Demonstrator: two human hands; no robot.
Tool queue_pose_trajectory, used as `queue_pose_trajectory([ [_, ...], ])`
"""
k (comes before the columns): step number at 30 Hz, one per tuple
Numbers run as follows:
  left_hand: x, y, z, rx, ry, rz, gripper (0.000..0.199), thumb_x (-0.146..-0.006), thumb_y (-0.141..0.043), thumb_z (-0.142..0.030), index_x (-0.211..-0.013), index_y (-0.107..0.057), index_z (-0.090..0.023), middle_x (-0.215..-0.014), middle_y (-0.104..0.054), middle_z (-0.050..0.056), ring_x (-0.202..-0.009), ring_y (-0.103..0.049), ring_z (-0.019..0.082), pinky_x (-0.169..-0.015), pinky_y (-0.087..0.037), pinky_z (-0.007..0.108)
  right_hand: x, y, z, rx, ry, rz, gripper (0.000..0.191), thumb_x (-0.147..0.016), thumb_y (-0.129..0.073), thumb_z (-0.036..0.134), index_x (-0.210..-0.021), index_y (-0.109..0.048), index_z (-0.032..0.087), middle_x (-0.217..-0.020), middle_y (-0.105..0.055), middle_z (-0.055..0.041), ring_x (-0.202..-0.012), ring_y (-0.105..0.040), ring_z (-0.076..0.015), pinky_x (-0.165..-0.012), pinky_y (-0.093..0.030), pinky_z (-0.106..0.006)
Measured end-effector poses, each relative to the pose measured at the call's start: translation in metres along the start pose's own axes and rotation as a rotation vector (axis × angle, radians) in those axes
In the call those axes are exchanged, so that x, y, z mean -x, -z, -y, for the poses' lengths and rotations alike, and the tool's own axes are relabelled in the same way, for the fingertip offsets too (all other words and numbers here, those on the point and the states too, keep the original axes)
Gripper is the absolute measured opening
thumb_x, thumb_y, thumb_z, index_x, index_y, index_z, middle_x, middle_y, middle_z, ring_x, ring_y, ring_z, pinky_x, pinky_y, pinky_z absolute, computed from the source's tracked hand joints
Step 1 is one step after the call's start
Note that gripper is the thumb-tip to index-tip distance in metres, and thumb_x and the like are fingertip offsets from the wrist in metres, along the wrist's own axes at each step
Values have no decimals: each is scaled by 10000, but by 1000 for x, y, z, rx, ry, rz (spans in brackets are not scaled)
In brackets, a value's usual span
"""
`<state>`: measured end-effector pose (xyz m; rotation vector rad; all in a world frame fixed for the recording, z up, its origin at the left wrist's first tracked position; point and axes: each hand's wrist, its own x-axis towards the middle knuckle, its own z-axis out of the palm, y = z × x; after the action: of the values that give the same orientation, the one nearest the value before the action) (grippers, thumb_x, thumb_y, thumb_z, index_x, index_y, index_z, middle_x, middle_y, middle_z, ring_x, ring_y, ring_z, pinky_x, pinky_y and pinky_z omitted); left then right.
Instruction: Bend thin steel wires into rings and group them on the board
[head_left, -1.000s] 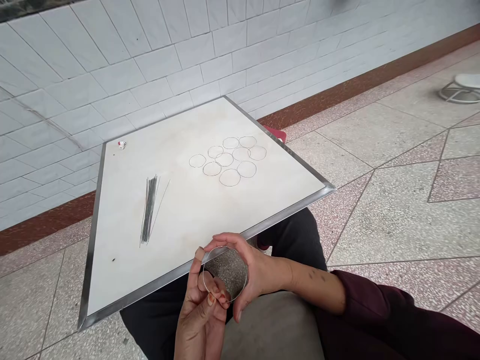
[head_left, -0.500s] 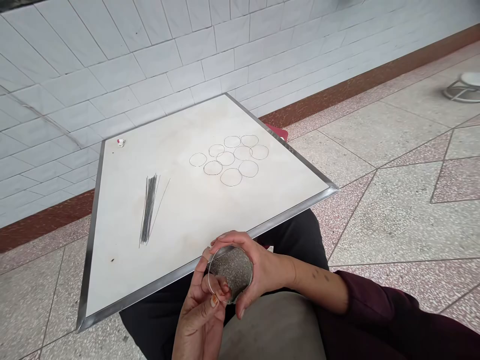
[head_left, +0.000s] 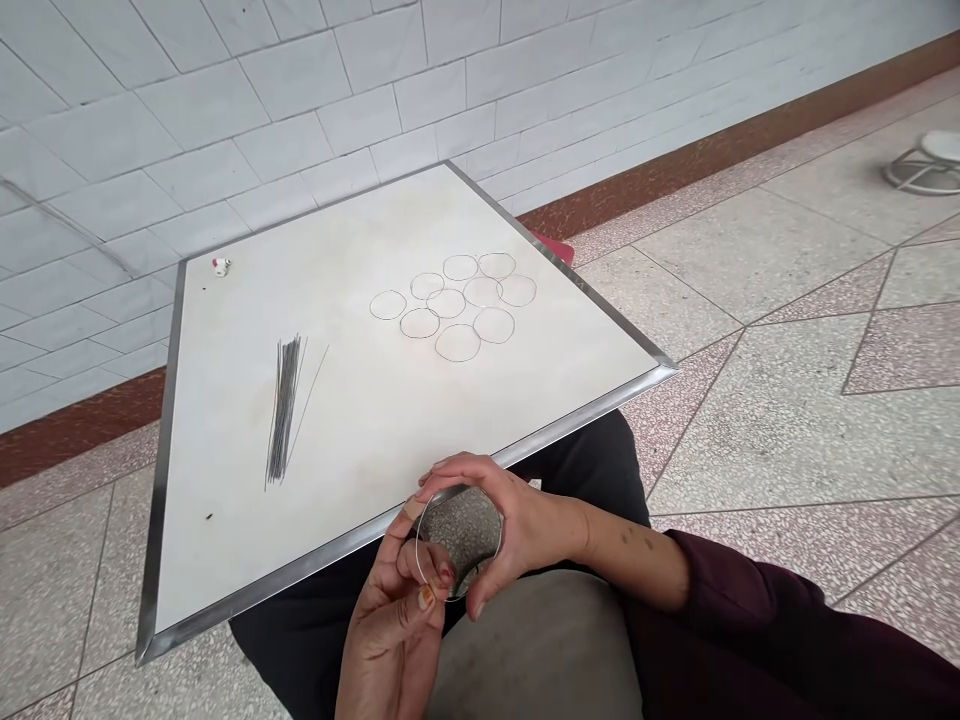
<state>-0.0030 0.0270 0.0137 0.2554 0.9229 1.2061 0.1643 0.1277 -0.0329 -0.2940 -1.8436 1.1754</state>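
A thin wire ring [head_left: 418, 545] is held upright between my two hands, just off the table's near edge. My left hand [head_left: 401, 610] pinches the ring's lower left part between thumb and finger. Curved around the ring's top and right side, my right hand [head_left: 517, 525] grips it with thumb and fingers. Several wire rings [head_left: 457, 343] lie on the white table [head_left: 360, 400], some overlapping. To their left lies a bundle of straight wires [head_left: 285, 410], with one or two strands angled away from it.
A small white and red object [head_left: 220, 266] sits at the table's far left corner. The table has a metal edge. Behind it stands a tiled wall [head_left: 285, 130]. A white stool [head_left: 926, 165] is on the floor at the far right.
The view has shifted slightly, so the table and the things on it appear a little higher and further left. Both hands keep nearly the same hold on the ring.
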Motion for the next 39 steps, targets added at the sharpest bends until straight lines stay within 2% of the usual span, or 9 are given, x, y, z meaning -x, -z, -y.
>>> queue_pose_trajectory([
  [5,-1,1,2,16,-38,-60,603,-706,-811,-126,-1274,-654,-251,-689,-560,-14,-763,-542,159,-747,-479,272,1,1,2,26,-46,11,1123,-535,-956,415,-1438,-305,272,-1293,-591,-107,-1229,-578,-251,-1060,-457,-408],
  [13,5,0,7,5,-62,-30,505,-690,-817,-123,-1173,-695,-202,-703,-566,-5,-782,-552,160,-768,-485,268,8,-1,12,145,-29,22,1080,-565,-942,424,-1434,-324,250,-1292,-604,-111,-1215,-580,-249,-1046,-454,-399],
  [16,9,-3,8,2,-74,-32,436,-741,-779,-111,-1155,-692,-218,-729,-573,-15,-775,-564,145,-797,-490,273,11,0,16,162,-69,42,1058,-584,-936,417,-1432,-326,249,-1303,-599,-118,-1218,-583,-252,-1054,-449,-404],
  [19,15,-7,9,3,-88,-25,398,-800,-739,-106,-1168,-680,-245,-798,-610,-16,-802,-594,127,-821,-490,259,13,-1,19,131,-96,34,1045,-582,-939,415,-1423,-342,249,-1318,-591,-127,-1223,-589,-258,-1062,-451,-416],
  [25,22,-9,10,8,-91,-30,404,-812,-748,-120,-1189,-678,-246,-844,-632,-18,-831,-633,119,-867,-501,266,14,-4,22,59,-81,17,1071,-572,-946,422,-1435,-332,260,-1321,-588,-130,-1220,-595,-256,-1063,-459,-435],
  [32,24,-6,10,1,-95,-22,361,-829,-742,-143,-1174,-689,-234,-854,-662,-1,-876,-656,143,-925,-500,312,13,-4,25,65,-84,8,1067,-575,-945,426,-1435,-337,258,-1325,-581,-131,-1207,-599,-256,-1057,-464,-446],
  [39,25,-7,10,45,-54,7,292,-867,-701,-239,-1158,-694,-217,-933,-714,52,-965,-669,208,-913,-506,357,13,-5,25,86,-134,5,1067,-564,-950,419,-1425,-344,251,-1335,-571,-139,-1212,-596,-264,-1065,-457,-451],
])
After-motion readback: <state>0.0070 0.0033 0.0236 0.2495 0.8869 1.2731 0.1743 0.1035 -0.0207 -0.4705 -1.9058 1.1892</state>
